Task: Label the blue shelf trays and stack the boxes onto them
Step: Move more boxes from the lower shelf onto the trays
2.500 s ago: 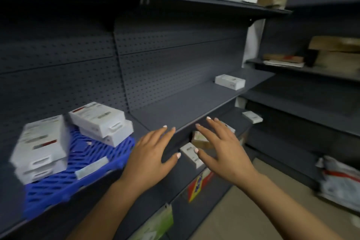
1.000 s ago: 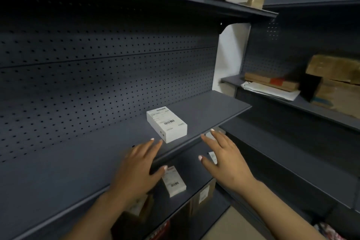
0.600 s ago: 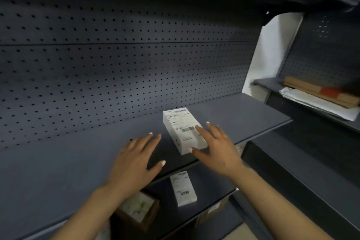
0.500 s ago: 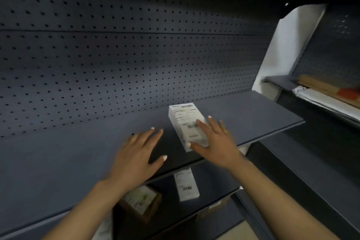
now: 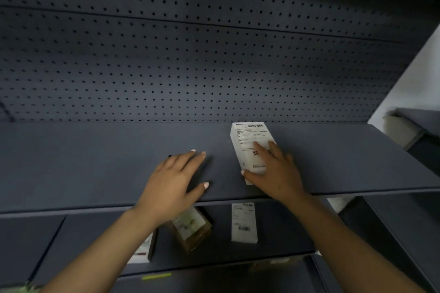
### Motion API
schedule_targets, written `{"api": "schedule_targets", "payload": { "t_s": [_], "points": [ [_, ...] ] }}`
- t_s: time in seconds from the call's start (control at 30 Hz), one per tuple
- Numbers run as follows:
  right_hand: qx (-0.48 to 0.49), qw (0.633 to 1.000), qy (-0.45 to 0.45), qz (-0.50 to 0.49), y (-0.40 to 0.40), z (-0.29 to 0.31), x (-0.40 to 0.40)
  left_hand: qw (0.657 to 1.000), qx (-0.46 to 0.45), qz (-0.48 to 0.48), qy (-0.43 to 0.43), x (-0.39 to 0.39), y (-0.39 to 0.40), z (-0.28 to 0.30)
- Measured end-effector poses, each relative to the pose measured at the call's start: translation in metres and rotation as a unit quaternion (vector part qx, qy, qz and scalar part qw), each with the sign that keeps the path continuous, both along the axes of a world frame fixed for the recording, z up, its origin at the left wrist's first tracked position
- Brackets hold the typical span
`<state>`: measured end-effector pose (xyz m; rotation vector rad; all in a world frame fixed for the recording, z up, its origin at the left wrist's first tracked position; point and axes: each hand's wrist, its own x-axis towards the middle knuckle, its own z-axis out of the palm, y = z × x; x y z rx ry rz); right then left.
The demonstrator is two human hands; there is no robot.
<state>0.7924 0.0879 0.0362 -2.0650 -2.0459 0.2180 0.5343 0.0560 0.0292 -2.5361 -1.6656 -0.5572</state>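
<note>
Dark pegboard is backing a grey shelf (image 5: 95, 162). A white box (image 5: 247, 147) is lying flat on it, no blue tray in view. Right hand (image 5: 276, 171) is resting spread over the box's near end, thumb at its left edge, not yet closed. Left hand (image 5: 173, 181) is hovering spread beside it, empty. Step: picking up the box. Next move probably needs closing the fingers, then lifting.

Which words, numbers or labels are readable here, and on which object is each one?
None can be read.
White box under the right hand: printed lines and barcodes, too blurred.
White box on the lower shelf: label and barcode, too small.
Brown box: pale label, blurred.
</note>
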Motion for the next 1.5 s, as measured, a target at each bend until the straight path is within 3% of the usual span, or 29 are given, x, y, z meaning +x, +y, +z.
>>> {"api": "schedule_targets", "payload": {
  "t_s": [0.5, 0.77, 1.13, 1.27, 1.5],
  "points": [
    [0.077, 0.970, 0.121, 0.197, -0.092, 0.024, 0.002, 0.990, 0.016, 0.142, -0.010, -0.002, -0.138, -0.006],
    [0.102, 0.943, 0.117, 0.294, -0.144, 0.021, -0.039, 0.979, 0.004, 0.202, 0.000, -0.043, -0.201, -0.015],
    [0.044, 0.951, 0.064, 0.298, -0.203, -0.020, -0.123, 0.983, -0.057, 0.176, 0.010, -0.136, -0.216, -0.060],
    [0.009, 0.968, 0.041, 0.249, -0.214, -0.049, -0.145, 0.985, -0.087, 0.148, 0.011, -0.164, -0.206, -0.083],
    [0.076, 0.973, -0.017, 0.217, -0.215, -0.089, -0.161, 0.981, -0.154, 0.114, 0.011, -0.173, -0.167, -0.121]
  ]
}}
